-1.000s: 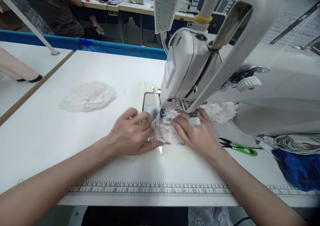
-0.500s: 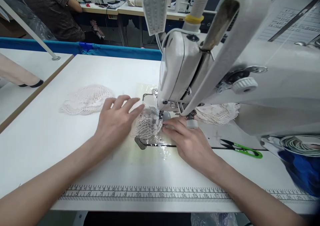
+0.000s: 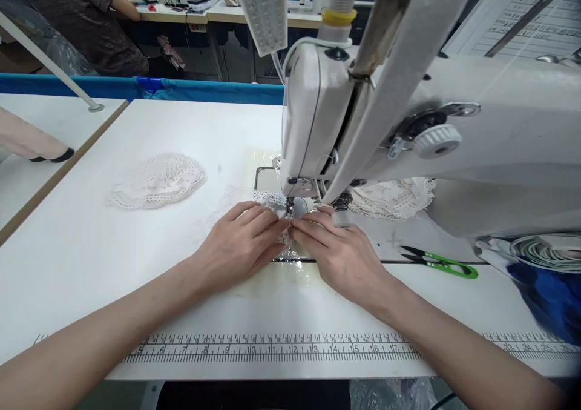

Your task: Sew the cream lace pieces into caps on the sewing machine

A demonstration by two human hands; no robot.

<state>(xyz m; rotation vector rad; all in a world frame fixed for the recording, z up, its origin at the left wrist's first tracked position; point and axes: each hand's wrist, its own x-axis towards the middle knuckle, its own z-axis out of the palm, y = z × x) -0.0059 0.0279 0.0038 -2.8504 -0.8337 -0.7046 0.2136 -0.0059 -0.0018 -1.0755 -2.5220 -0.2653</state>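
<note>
Under the needle of the white sewing machine lies a piece of white lace, mostly covered by my hands. My left hand is closed on the lace just left of and in front of the presser foot, thumb and fingers drawn together. From the right, my right hand pinches the lace's near edge, its fingertips almost meeting the left ones. The fabric between the fingertips is largely hidden.
Another lace piece rests on the white table at left, and more lace lies beneath the machine arm. Green-handled thread snips sit at right, near blue cloth. A ruler strip runs along the front edge. A person sits beyond.
My left hand has come down and right, from spread fingers above the lace to a closed hold beside the needle. The lace has shifted and bunched there. My right hand stays nearly in place.
</note>
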